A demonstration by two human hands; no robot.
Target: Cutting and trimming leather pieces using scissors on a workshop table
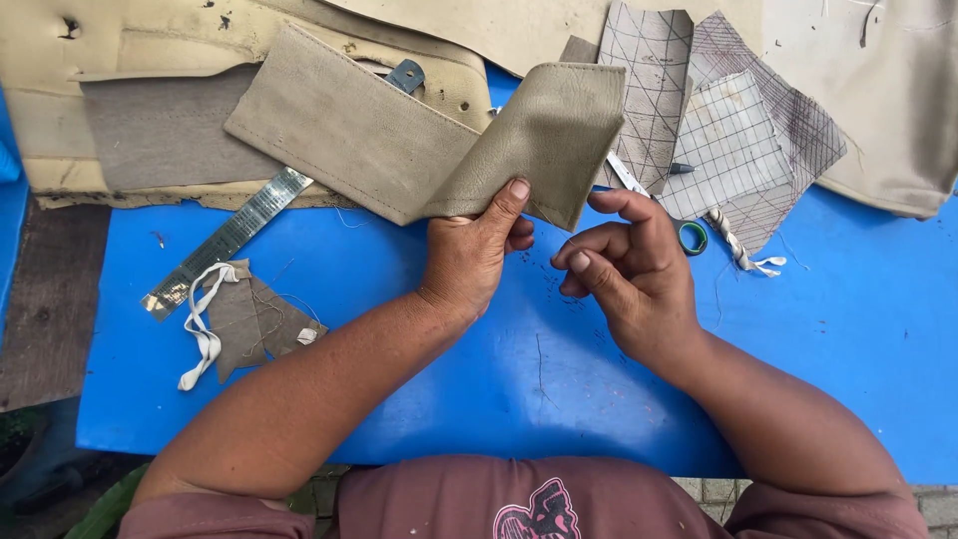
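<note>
A folded beige leather strip [439, 135] is held pinched in the left hand [469, 260] above the blue counter [848, 329]. The right hand [629, 269] is loosely curled just beside it, its grip empty.

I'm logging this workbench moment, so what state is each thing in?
Left hand: fingers pinching the folded leather piece.
Folded leather piece: bent into a V, held up.
Right hand: fingers curled, holding nothing visible.
Metal ruler: flat on the blue table.
Small scrap: flat, white strip attached.
Scissors: mostly hidden, cannot tell.
</note>
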